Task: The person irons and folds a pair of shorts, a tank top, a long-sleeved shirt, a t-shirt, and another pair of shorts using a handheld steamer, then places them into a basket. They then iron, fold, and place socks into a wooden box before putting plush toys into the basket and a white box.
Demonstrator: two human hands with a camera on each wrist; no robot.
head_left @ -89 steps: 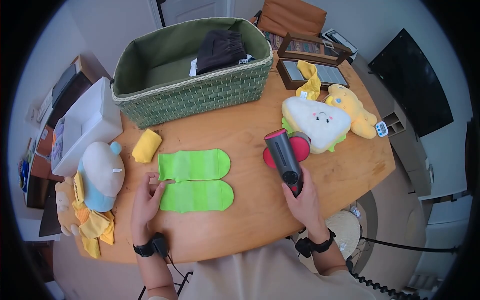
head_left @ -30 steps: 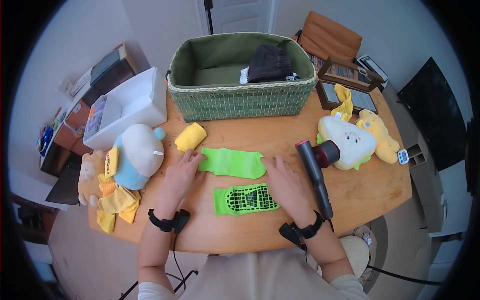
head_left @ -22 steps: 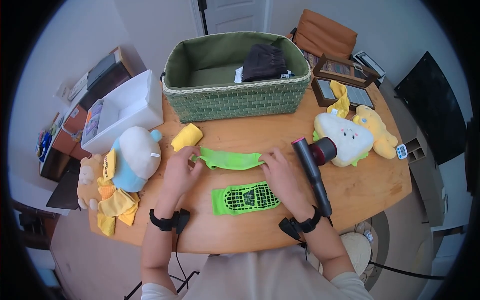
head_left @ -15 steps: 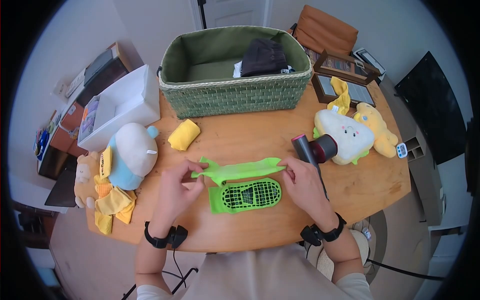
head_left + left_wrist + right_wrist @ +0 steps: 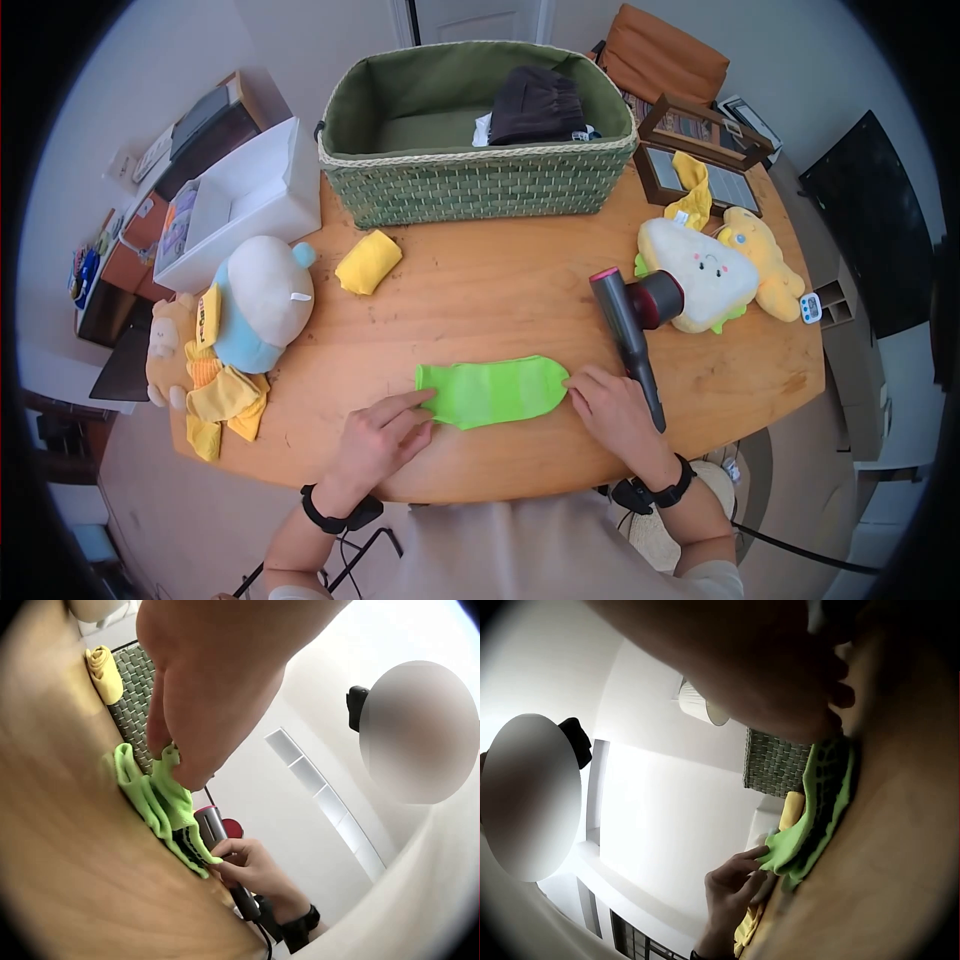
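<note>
A light green sock [image 5: 492,392] is stretched lengthwise between my two hands near the table's front. My left hand [image 5: 382,434] pinches its cuff end, and my right hand [image 5: 617,412] pinches the toe end. From the left wrist view, this upper sock [image 5: 172,793] is lifted over a second green sock [image 5: 133,784] that lies on the table. Dark grip dots show on the upper sock's underside. In the head view the second sock is hidden beneath the first.
A grey hair dryer [image 5: 628,340] lies beside my right hand. Behind stand a green woven basket [image 5: 480,185] with dark clothing [image 5: 537,105] and a white box [image 5: 255,222]. A rolled yellow cloth [image 5: 369,263], a blue-white plush [image 5: 265,305] and a sandwich plush [image 5: 695,275] sit around.
The hair dryer was put down and one sock turned dotted side up. Both hands then lifted the other sock and brought it toward me, over the dotted one.
</note>
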